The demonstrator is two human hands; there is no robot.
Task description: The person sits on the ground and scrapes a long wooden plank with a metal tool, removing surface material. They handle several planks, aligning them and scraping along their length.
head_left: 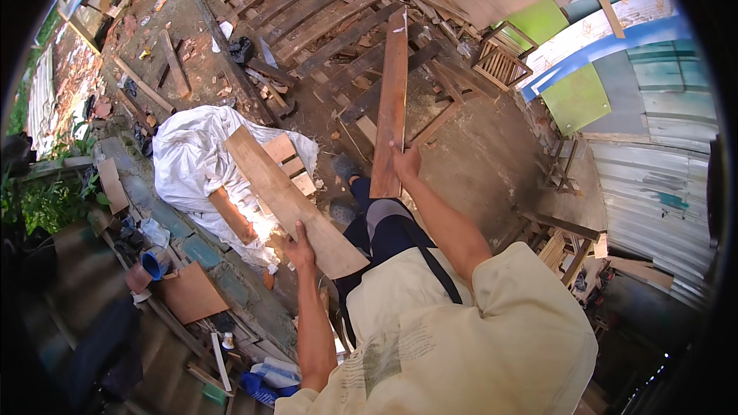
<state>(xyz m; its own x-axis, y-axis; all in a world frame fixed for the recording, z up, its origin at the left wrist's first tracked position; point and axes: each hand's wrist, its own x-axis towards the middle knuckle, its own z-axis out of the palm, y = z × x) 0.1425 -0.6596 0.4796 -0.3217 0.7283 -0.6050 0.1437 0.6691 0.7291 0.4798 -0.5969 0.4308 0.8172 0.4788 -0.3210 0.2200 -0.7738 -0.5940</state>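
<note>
While the left grip [298, 247] clasps a pale board [296, 196], right grip [407, 161] closed on a brown plank [390, 92] toward twelve o'clock — white sheeting [188, 150] at nine.

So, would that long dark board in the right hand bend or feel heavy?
Probably stiff: the long dark board looks straight. Its far end might dip and feel heavy, since the right hand grips it near the other end.

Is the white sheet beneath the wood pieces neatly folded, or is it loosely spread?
Loosely spread: the white sheet lies rumpled, with wood pieces on it.
</note>
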